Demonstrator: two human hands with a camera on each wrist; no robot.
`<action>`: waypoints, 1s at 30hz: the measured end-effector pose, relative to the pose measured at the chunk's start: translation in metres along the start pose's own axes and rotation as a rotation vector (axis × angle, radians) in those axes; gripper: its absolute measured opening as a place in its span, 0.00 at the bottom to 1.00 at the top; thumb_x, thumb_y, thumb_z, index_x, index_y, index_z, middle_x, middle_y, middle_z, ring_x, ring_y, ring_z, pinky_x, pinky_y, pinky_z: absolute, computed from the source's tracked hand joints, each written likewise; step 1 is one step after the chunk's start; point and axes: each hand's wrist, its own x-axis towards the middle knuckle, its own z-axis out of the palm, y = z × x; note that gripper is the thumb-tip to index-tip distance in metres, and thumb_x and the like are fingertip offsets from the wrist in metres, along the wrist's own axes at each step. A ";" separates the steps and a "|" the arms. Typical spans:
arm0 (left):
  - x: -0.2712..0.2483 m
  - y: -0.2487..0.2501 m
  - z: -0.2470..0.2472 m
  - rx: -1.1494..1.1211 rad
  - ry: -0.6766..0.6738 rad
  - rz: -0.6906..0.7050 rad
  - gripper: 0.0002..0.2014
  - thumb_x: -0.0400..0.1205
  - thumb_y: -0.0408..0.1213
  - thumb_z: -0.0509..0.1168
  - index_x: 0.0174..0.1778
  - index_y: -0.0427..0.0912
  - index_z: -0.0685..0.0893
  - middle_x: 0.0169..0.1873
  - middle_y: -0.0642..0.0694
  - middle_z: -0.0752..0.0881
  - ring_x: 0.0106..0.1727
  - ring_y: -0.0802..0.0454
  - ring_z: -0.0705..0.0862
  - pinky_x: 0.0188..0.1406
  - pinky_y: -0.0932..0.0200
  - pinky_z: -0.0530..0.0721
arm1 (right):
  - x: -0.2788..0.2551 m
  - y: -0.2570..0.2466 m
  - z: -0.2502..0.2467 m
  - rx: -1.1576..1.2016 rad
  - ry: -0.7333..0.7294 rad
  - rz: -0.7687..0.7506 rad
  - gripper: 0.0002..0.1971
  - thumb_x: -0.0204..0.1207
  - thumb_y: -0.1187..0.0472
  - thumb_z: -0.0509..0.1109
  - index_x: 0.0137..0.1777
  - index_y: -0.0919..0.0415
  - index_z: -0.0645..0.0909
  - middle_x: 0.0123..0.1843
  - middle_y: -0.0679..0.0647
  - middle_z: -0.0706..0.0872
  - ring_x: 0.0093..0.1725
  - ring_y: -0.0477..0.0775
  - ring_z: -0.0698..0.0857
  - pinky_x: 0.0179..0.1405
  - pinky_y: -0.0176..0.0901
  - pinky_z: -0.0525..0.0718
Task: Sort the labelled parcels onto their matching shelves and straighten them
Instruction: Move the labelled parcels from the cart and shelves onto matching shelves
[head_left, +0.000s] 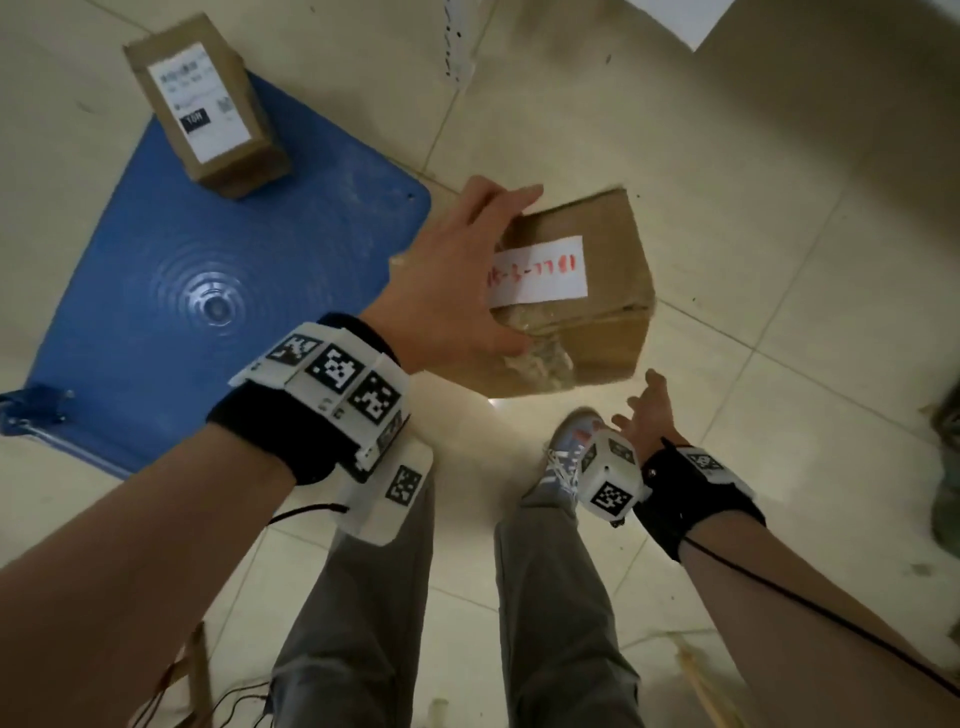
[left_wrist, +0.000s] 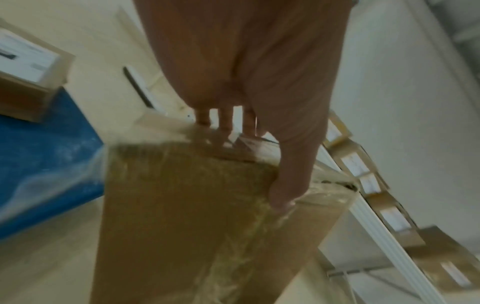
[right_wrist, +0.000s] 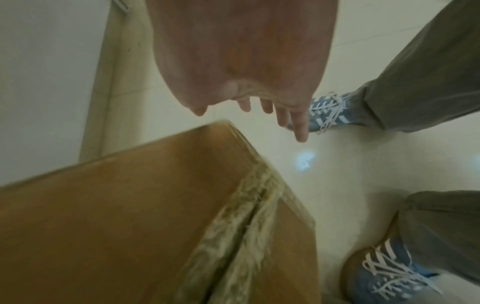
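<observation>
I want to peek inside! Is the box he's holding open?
Shut: tape runs along the box's closed flaps, gripped by the left hand.

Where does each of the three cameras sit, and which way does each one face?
Head: worn on the head, facing down at the floor; shows both forearms, left hand gripping the cardboard parcel, open right hand, grey trouser legs, a blue shoe.
Left wrist: looks along the left hand's fingers at the parcel, with the blue cart platform and shelves of parcels behind.
Right wrist: looks along the right hand towards the floor, legs and shoes.
Shared: all three show the held parcel.
</observation>
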 end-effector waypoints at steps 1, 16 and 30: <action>0.002 0.005 0.005 0.081 0.001 0.041 0.51 0.62 0.48 0.79 0.82 0.43 0.66 0.68 0.46 0.70 0.62 0.52 0.75 0.62 0.52 0.80 | -0.001 -0.003 0.003 0.011 -0.028 0.006 0.25 0.86 0.37 0.55 0.72 0.55 0.65 0.71 0.61 0.71 0.65 0.66 0.79 0.58 0.60 0.79; -0.017 0.013 0.043 0.333 -0.054 0.240 0.44 0.66 0.43 0.79 0.79 0.42 0.70 0.68 0.40 0.73 0.70 0.47 0.68 0.75 0.34 0.70 | -0.026 -0.044 0.008 -0.047 -0.484 0.194 0.49 0.63 0.35 0.82 0.82 0.56 0.72 0.79 0.59 0.77 0.72 0.63 0.83 0.61 0.59 0.85; 0.002 0.014 0.014 -0.448 0.205 -0.542 0.22 0.81 0.64 0.57 0.66 0.59 0.79 0.63 0.59 0.76 0.63 0.64 0.75 0.64 0.60 0.71 | -0.040 -0.034 -0.013 0.058 -0.577 0.123 0.08 0.68 0.53 0.71 0.40 0.57 0.79 0.36 0.57 0.87 0.30 0.57 0.89 0.29 0.47 0.89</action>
